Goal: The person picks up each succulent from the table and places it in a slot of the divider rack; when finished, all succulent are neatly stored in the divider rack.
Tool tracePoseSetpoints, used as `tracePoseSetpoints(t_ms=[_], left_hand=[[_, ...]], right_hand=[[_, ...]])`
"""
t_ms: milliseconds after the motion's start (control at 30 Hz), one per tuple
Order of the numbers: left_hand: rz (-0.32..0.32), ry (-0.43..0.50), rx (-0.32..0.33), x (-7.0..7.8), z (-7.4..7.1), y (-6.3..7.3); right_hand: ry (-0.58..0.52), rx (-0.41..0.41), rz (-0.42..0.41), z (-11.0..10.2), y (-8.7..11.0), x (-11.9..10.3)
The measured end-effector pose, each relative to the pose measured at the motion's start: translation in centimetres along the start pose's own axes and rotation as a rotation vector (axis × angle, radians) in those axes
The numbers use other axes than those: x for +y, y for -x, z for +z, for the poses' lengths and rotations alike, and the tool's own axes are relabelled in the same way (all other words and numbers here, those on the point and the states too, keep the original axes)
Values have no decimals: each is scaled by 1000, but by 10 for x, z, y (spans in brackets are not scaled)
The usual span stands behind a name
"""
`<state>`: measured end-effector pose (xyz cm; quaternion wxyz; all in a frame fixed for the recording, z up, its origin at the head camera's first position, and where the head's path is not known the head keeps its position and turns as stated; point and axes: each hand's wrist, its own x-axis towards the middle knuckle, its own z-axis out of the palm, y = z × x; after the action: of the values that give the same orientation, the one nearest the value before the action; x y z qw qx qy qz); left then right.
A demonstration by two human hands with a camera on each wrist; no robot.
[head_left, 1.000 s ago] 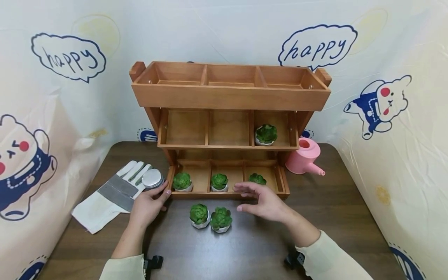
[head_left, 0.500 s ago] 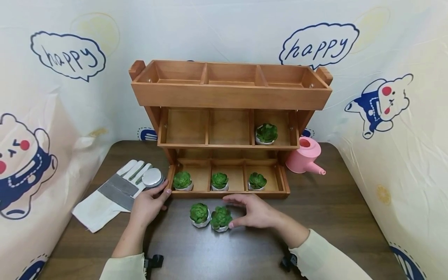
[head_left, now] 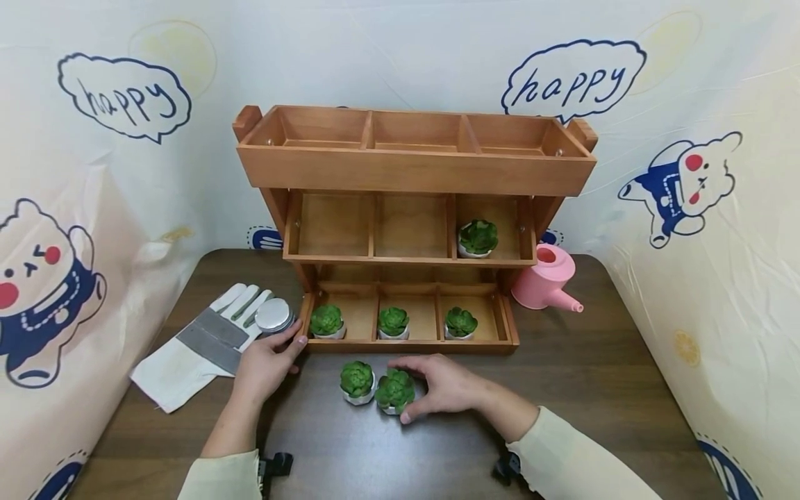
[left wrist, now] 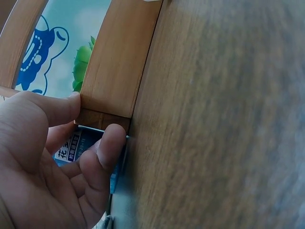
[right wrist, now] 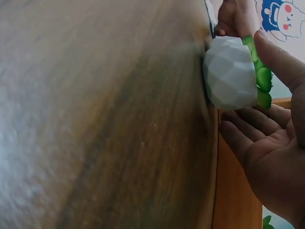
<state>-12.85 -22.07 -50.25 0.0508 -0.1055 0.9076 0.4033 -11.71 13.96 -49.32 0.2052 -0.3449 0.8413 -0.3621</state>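
Observation:
My left hand (head_left: 264, 366) holds the lower left front corner of a three-tier wooden shelf (head_left: 412, 171). In the left wrist view its thumb and curled fingers meet the wood. My right hand (head_left: 445, 386) surrounds the right side of a potted succulent (head_left: 395, 389) on the table, thumb in front, fingers behind. The right wrist view has the white faceted pot (right wrist: 231, 74) between thumb and extended fingers, with a gap visible at the thumb. A second succulent (head_left: 357, 380) stands just left of it. Succulents occupy the bottom tier's left (head_left: 327, 319), middle (head_left: 394, 321) and right (head_left: 461, 321) compartments.
One more succulent (head_left: 478, 236) sits in the middle tier's right compartment. A pink watering can (head_left: 540, 281) stands right of the shelf. To the left lie a white and grey glove (head_left: 200, 347) and a silver-lidded tin (head_left: 273, 314), close to my left hand.
My right hand has moved left and slightly toward me, from in front of the bottom right compartment to around the right-hand table succulent. The left hand stays at the shelf corner.

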Motion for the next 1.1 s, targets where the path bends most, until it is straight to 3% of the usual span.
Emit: tracePoseSetpoints(t_ms=[167, 367, 1100], left_hand=[[10, 7, -3, -1, 0, -1], [15, 7, -2, -1, 1, -2], [6, -3, -4, -2, 1, -2]], right_hand=[[10, -31, 4, 4, -1, 0], [51, 1, 23, 8, -4, -1], [-6, 29, -8, 1, 0, -5]])
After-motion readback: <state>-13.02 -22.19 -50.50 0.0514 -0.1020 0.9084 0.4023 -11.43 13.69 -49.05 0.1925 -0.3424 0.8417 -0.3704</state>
